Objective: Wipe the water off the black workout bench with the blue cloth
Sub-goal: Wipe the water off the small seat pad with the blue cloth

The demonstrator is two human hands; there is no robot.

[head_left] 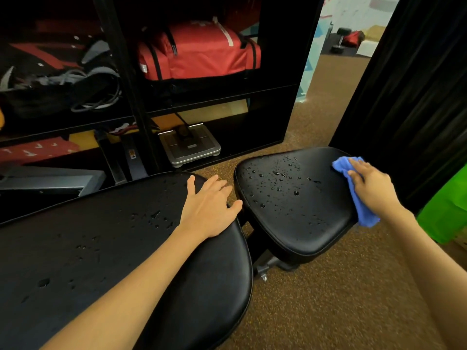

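The black workout bench has two pads: a long back pad (pixel 101 248) at the left and a smaller seat pad (pixel 290 210) at the right. Water drops (pixel 280 178) dot both pads. My right hand (pixel 371 185) presses the blue cloth (pixel 353 195) flat on the seat pad's far right edge; part of the cloth hangs over the side. My left hand (pixel 209 205) rests palm down on the right end of the back pad, fingers spread, holding nothing.
A black shelf unit (pixel 141 97) stands behind the bench with a red bag (pixel 197 51), cables and a grey scale (pixel 189 147). Black curtain (pixel 417 84) at right, a green object (pixel 449 210) beside it. Brown speckled floor (pixel 328 299) surrounds the bench.
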